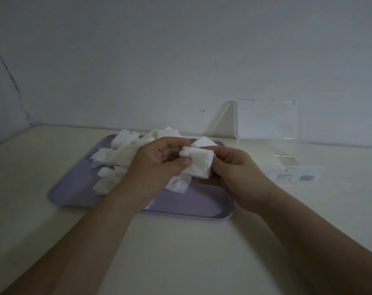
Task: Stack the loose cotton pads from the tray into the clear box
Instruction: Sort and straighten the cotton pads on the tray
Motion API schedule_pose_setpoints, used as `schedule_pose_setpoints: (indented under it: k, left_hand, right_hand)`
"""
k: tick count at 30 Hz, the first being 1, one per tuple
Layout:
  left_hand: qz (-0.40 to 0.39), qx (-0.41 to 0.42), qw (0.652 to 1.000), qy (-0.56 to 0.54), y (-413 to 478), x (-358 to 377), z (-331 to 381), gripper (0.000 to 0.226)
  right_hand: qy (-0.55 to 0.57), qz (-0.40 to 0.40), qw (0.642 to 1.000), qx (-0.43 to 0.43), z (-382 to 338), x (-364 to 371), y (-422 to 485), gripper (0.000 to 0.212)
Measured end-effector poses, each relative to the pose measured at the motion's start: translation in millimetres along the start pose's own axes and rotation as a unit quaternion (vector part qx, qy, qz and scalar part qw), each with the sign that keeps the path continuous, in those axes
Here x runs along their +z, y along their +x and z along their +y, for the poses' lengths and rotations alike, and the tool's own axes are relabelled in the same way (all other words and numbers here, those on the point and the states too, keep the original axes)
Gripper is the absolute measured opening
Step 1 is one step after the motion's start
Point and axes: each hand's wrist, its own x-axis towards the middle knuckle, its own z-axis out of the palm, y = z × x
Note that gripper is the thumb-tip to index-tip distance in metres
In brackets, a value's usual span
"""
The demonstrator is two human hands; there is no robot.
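A lilac tray (193, 206) lies on the cream table and holds several loose white square cotton pads (115, 155), heaped across its left and far side. Above the tray's middle, both hands grip a small stack of cotton pads (199, 163). My left hand (155, 165) pinches the stack's left edge with thumb on top. My right hand (238, 177) holds it from the right and underneath. The clear box (268, 120) stands to the right at the back, against the wall, apart from both hands.
A clear flat lid or panel with a printed barcode label (295, 176) lies on the table right of the tray. The grey wall runs close behind the table. The table's left edge meets the wall corner at far left.
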Motion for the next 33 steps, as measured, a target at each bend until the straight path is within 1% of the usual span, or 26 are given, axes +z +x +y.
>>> schedule_pose_setpoints:
  k: [3,6,8,10,11,13,14,15,16,17,18,20,22,23,24,26,28,31,33]
  left_hand:
    - [0.026,0.011,0.998,0.047,0,1,-2,0.033]
    - [0.063,0.051,0.987,0.136,-1,4,-2,0.029]
    - [0.082,0.088,0.978,0.170,-3,7,0,0.034]
    - [0.080,0.114,0.972,0.191,-3,8,2,0.037]
    - [0.075,0.121,0.969,0.200,-3,9,3,0.035]
    - [0.081,0.097,0.974,0.190,0,8,-1,0.031]
    - [0.083,0.064,0.979,0.173,1,7,-3,0.036]
    - [0.076,0.026,0.984,0.159,2,6,-5,0.045]
    - [0.058,0.001,0.986,0.155,2,5,-6,0.052]
    - [0.035,0.000,0.986,0.162,2,5,-7,0.051]
    - [0.014,0.013,0.985,0.172,1,5,-8,0.044]
    - [-0.009,0.038,0.982,0.185,-1,7,-9,0.026]
    - [-0.009,0.048,0.968,0.245,-3,11,-11,0.019]
    - [-0.012,0.049,0.956,0.290,-4,13,-14,0.018]
    - [-0.023,0.047,0.945,0.322,-4,14,-16,0.016]
    - [-0.034,0.042,0.941,0.334,-5,14,-19,0.013]
    - [-0.024,0.039,0.942,0.331,-3,9,-20,0.010]
    - [-0.025,0.034,0.942,0.334,-1,2,-20,0.016]
    - [-0.026,0.036,0.946,0.320,-1,2,-21,0.017]
  right_hand:
    - [0.025,-0.021,0.999,0.023,-3,-2,0,0.031]
    - [0.038,-0.072,0.996,0.026,-5,-2,-1,0.042]
    - [0.009,-0.058,0.998,-0.004,-4,1,-2,0.043]
    - [-0.025,-0.026,0.999,-0.036,0,3,-3,0.037]
    - [-0.034,-0.016,0.998,-0.048,0,4,-3,0.033]
    - [-0.026,-0.004,0.998,-0.057,1,3,-2,0.029]
    - [-0.016,-0.002,0.998,-0.055,1,2,-2,0.028]
    - [-0.010,-0.005,0.999,-0.054,2,1,-2,0.028]
    - [-0.008,-0.012,0.998,-0.055,2,-1,-1,0.028]
    - [-0.017,-0.018,0.998,-0.061,3,-1,-1,0.028]
    - [-0.037,-0.023,0.997,-0.071,2,-1,-1,0.029]
    - [-0.143,-0.007,0.984,-0.105,1,-1,-1,0.029]
    - [-0.295,0.034,0.946,-0.131,1,-3,0,0.030]
    - [-0.343,0.048,0.929,-0.130,1,-3,0,0.032]
    - [-0.372,0.056,0.919,-0.122,2,-3,-1,0.038]
    - [-0.418,0.057,0.901,-0.101,4,-4,-2,0.057]
    - [-0.444,0.038,0.889,-0.100,9,-1,-2,0.065]
    - [-0.444,0.021,0.889,-0.111,13,4,-5,0.070]
    - [-0.477,0.032,0.876,-0.065,12,7,-6,0.074]
